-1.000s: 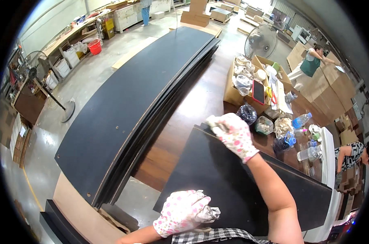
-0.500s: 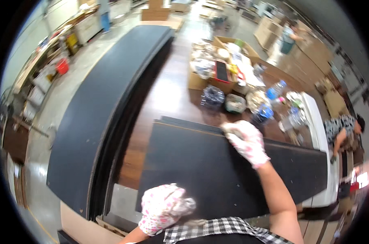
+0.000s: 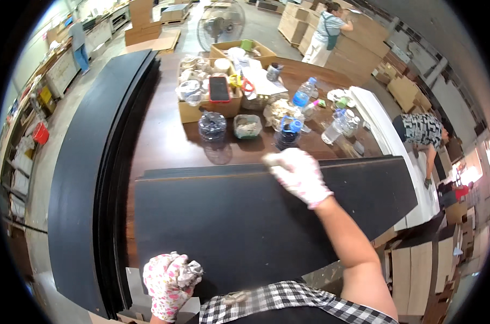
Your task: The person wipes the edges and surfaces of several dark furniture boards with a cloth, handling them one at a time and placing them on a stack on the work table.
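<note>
Head view shows a black board (image 3: 218,216) lying flat in front of the person, over the near part of the brown surface (image 3: 161,143), with the edges of other dark boards showing just past its far side. The right grip (image 3: 298,175) is at the board's far edge, right of the middle; its fingers curl inward, but the tips are blurred, and I cannot tell whether they close on anything. The left grip (image 3: 168,283) is at the board's near left corner, fingers clamped around a crumpled whitish wad (image 3: 191,274).

The board's long axis runs left to right across the person's body, rising slightly to the right. Its far edge is nearly straight, while its near edge slants away, so the right end looks narrower.

To the left, a stack of long dark boards (image 3: 85,173) points away from the person. Just beyond the right grip stands a dark bottle with a blue cap (image 3: 288,135); a clear tub (image 3: 247,127) and a dark jar (image 3: 212,127) stand to its left. Farther back, a phone (image 3: 219,89) leans on a filled carton (image 3: 190,113). Clear bottles (image 3: 335,128) stand to the right, near a white slab (image 3: 375,121). The right forearm (image 3: 345,232) covers part of the board.
</note>
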`<act>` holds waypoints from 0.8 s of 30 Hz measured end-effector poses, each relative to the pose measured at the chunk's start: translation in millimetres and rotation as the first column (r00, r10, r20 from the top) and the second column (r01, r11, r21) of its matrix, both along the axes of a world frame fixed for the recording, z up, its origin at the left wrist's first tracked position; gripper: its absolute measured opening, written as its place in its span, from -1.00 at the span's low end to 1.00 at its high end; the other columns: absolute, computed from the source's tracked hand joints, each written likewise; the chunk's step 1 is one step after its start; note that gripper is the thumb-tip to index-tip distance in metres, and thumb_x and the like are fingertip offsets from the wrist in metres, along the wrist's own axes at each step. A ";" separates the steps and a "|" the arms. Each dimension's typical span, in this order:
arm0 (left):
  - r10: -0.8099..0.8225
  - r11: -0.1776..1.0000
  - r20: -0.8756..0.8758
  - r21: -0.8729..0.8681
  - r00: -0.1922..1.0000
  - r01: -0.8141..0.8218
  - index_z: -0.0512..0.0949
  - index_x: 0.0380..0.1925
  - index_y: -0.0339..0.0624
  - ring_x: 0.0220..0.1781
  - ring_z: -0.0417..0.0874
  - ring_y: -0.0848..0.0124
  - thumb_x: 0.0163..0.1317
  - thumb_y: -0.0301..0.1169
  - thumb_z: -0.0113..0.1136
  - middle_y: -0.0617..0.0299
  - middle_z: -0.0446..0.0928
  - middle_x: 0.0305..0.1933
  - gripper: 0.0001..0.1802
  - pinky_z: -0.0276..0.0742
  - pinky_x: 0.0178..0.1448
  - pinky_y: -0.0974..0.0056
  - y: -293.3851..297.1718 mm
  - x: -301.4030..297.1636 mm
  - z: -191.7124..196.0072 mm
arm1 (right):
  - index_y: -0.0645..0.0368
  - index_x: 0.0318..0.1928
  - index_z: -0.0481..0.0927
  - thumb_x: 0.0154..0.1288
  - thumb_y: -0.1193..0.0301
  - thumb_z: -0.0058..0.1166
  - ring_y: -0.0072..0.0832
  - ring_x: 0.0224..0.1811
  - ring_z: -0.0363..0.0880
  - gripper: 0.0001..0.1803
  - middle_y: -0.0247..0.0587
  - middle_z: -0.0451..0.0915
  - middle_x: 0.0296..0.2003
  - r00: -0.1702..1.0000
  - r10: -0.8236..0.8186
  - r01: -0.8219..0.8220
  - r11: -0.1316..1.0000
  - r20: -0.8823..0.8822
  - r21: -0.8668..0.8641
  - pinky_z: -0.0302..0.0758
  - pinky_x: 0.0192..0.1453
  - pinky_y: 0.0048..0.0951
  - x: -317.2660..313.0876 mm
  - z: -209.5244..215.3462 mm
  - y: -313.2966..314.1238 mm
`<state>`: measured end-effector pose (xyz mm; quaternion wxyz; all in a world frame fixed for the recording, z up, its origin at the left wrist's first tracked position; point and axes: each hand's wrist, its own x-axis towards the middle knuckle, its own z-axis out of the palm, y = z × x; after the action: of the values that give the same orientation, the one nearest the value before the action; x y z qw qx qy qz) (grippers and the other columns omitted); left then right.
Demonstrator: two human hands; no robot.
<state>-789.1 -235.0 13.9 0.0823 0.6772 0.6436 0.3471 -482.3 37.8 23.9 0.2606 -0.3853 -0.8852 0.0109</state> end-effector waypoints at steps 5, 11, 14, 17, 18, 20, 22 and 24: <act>-0.060 0.998 -0.268 0.010 0.962 0.065 0.59 -0.46 0.00 -0.14 0.67 0.18 -0.10 -0.40 0.35 0.26 0.63 -0.35 -0.84 0.55 0.04 0.12 9.9 -6.0 10.0 | -0.15 -0.04 0.66 0.32 0.26 0.15 -0.22 -0.07 0.58 -0.78 -0.22 0.57 -0.25 0.992 0.040 -0.037 0.999 0.118 -0.028 0.54 0.00 -0.16 -10.6 -8.6 -3.3; -0.031 0.984 -0.191 -0.178 0.981 -0.004 0.72 -0.36 0.02 -0.22 0.67 0.13 -0.07 -0.31 0.44 0.25 0.66 -0.34 -0.79 0.60 -0.09 0.09 34.6 8.4 26.2 | -0.10 -0.28 0.82 0.36 0.13 0.04 -0.11 -0.19 0.71 -0.70 -0.08 0.72 -0.36 0.809 -0.533 0.562 0.824 0.245 -0.063 0.62 -0.07 -0.10 172.5 11.3 23.2; -0.035 0.971 0.201 -0.225 0.979 0.081 0.57 -0.06 -0.19 -0.10 0.63 0.29 -0.06 -0.55 0.40 0.19 0.56 -0.14 -0.53 0.54 0.09 0.23 63.0 41.8 33.4 | -0.06 -0.15 0.76 0.32 0.16 0.17 -0.14 -0.16 0.64 -0.77 -0.16 0.66 -0.32 0.937 -0.291 0.308 0.949 0.193 -0.065 0.56 -0.04 -0.08 144.0 8.3 22.9; -0.086 0.944 0.278 -0.283 0.957 0.167 0.38 0.13 -0.19 -0.04 0.58 0.38 -0.02 -0.58 0.27 0.19 0.53 -0.05 -0.38 0.53 0.13 0.26 88.6 76.1 32.4 | -0.10 -0.12 0.73 0.34 0.17 0.14 -0.15 -0.12 0.61 -0.78 -0.19 0.62 -0.30 0.946 -0.290 0.305 0.947 0.143 -0.098 0.55 -0.03 -0.10 135.5 -9.3 23.4; -0.072 0.930 0.357 -0.314 0.931 0.192 0.37 0.12 -0.21 -0.04 0.57 0.39 -0.01 -0.57 0.24 0.18 0.52 -0.03 -0.40 0.53 0.13 0.26 94.0 90.8 33.9 | -0.12 -0.11 0.73 0.34 0.17 0.13 -0.15 -0.10 0.61 -0.78 -0.20 0.61 -0.29 0.946 -0.302 0.314 0.943 0.115 -0.108 0.54 -0.02 -0.11 146.9 -7.8 28.1; -0.146 0.922 0.394 -0.278 0.907 0.269 0.48 0.01 -0.20 -0.01 0.60 0.17 0.06 -0.52 0.34 0.05 0.49 0.02 -0.53 0.56 0.11 0.15 103.8 119.4 30.9 | -0.17 -0.08 0.75 0.30 0.21 0.17 -0.18 -0.10 0.62 -0.77 -0.26 0.65 -0.26 0.945 -0.275 0.287 0.957 0.175 -0.043 0.55 0.04 -0.15 223.5 -2.3 37.6; -0.226 0.933 0.290 -0.209 0.930 0.293 0.51 -0.01 -0.21 0.01 0.61 0.11 0.08 -0.50 0.37 0.02 0.48 0.04 -0.57 0.56 0.12 0.13 115.7 148.2 20.5 | -0.18 -0.12 0.80 0.26 0.20 0.22 -0.21 -0.07 0.64 -0.78 -0.27 0.71 -0.21 0.927 -0.355 0.366 0.926 0.118 -0.088 0.57 0.08 -0.20 309.4 -8.3 55.8; -0.274 0.954 0.044 -0.111 0.961 0.278 0.47 0.06 -0.25 0.03 0.59 0.22 0.08 -0.53 0.33 0.09 0.50 0.02 -0.51 0.53 0.15 0.19 129.4 184.6 9.0 | -0.20 -0.13 0.79 0.32 0.12 0.16 -0.18 -0.04 0.65 -0.77 -0.15 0.68 -0.20 0.865 -0.480 0.501 0.844 0.144 -0.192 0.56 0.11 -0.17 373.8 -0.3 70.7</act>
<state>-604.5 -105.6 23.0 0.1782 0.7496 0.5605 0.3038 -108.5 108.4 23.7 0.1694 -0.6257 -0.7610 0.0257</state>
